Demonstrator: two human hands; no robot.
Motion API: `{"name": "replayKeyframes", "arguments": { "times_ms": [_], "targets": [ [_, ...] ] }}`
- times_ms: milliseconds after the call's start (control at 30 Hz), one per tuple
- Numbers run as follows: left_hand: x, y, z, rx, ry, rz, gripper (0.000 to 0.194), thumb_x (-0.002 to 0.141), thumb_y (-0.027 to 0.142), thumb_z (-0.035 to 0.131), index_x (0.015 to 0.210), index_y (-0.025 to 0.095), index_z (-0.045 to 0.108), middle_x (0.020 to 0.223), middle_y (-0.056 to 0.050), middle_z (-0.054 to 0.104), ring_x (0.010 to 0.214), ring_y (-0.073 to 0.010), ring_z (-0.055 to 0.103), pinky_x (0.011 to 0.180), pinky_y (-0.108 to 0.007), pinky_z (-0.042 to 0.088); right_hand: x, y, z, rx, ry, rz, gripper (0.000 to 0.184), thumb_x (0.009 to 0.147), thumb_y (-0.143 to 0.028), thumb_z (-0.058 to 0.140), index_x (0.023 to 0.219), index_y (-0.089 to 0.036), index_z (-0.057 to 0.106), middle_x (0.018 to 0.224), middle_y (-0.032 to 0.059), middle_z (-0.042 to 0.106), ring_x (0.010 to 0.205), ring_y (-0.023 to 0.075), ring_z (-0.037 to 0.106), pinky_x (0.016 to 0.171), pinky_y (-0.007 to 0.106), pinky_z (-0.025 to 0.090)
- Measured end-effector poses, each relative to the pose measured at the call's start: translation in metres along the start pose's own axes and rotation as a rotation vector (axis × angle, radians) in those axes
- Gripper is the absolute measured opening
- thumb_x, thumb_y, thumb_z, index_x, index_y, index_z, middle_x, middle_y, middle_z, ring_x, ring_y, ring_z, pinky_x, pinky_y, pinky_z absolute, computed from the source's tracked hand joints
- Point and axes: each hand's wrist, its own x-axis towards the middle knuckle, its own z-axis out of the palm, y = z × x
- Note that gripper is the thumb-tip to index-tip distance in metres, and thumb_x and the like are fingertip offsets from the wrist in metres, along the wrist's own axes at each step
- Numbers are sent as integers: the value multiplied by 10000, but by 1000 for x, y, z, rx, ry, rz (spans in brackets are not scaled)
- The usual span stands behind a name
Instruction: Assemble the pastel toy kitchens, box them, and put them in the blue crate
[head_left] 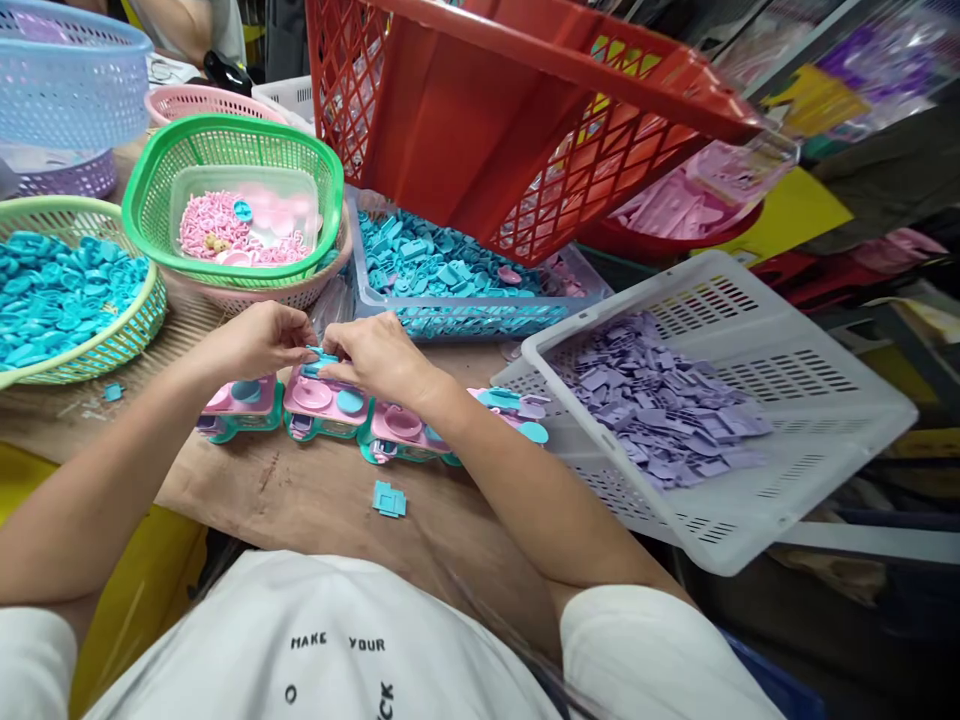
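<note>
Several pink and teal toy kitchen units stand in a row on the wooden table. Both my hands meet over the second toy kitchen unit (325, 400), which has a pink oval basin and a blue round disc on top. My left hand (274, 335) pinches a small blue plastic piece (321, 360) at that unit's back edge. From the other side my right hand (379, 355) has its fingers closed on the same piece. To the left sits another toy unit (244, 400); to the right, a further unit (401, 430) is partly covered by my right forearm.
Loose blue pieces (389, 498) lie on the table (315, 500) in front. A white crate (817, 480) of lilac parts tilts at right. A red basket (465, 130) overhangs a clear bin (367, 290) of blue parts. Green (330, 190) and yellow (154, 310) baskets stand at left.
</note>
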Motion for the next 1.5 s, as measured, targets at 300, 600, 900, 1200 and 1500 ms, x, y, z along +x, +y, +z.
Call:
{"name": "replayKeyframes", "arguments": {
  "times_ms": [300,600,900,1200,1500],
  "targets": [
    [-1,-1,8,81,-5,48,230,749,372,671,707,197,527,578,42,507,564,-114,446,569,-231,307,-6,-7,20,-87,137,-14,174,970,-321,692,1071,-179,694,1020,95,766,1060,282,641,959,418,317],
    [-18,11,14,284,208,130,298,791,420,689,912,150,721,801,-52,691,734,-163,565,688,-272,387,-114,-8,32,43,180,-90,219,1021,-370,610,1050,-161,668,1051,91,671,1003,233,593,850,340,419],
    [9,16,1,272,-82,-148,322,701,488,721,802,183,740,630,19,593,598,-132,467,582,-267,314,-164,8,101,92,-235,218,191,961,-262,700,1127,-168,699,1159,109,679,1043,232,669,865,314,476],
    [-7,16,2,238,56,-98,295,669,464,816,717,189,718,614,10,602,571,-128,490,565,-263,315,-156,4,80,462,-76,1,122,839,-156,727,912,-207,643,900,26,703,820,190,647,735,298,481],
    [-87,13,-30,-410,262,35,470,851,609,721,885,140,722,807,-70,718,690,-141,644,638,-253,491,-25,-43,-6,706,371,-234,211,827,-329,755,904,-175,632,890,21,708,792,155,640,754,280,505]
  ]
}}
